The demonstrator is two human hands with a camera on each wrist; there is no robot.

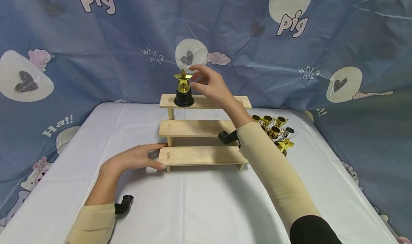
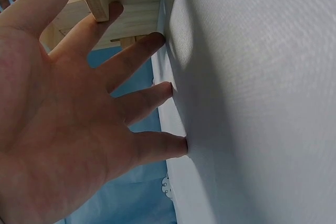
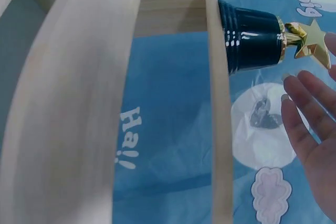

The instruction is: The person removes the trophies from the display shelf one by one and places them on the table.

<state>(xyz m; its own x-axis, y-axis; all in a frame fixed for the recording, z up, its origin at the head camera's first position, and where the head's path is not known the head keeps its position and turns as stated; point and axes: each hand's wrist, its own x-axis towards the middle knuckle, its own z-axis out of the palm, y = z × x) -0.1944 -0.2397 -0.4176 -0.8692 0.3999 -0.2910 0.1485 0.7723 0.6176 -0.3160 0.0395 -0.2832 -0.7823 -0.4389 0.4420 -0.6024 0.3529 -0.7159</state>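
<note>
A gold star trophy (image 1: 183,88) with a black base stands upright on the top step of a three-tier wooden shelf (image 1: 193,155), toward its left end. My right hand (image 1: 209,83) is just right of the star, fingers loosely bent and parted. In the right wrist view the trophy's black base (image 3: 254,38) sits on the top board, and the fingers of my right hand (image 3: 315,114) are close to the star without a grip. My left hand (image 1: 135,157) touches the left end of the lowest step; in the left wrist view its fingers (image 2: 142,103) are spread, tips on the cloth.
Several small gold cup trophies (image 1: 273,132), a silver cup (image 1: 288,132) and another gold star trophy (image 1: 285,144) stand to the right of the shelf, partly behind my right forearm. A white cloth (image 1: 154,208) covers the table. Blue printed fabric (image 1: 128,33) hangs behind.
</note>
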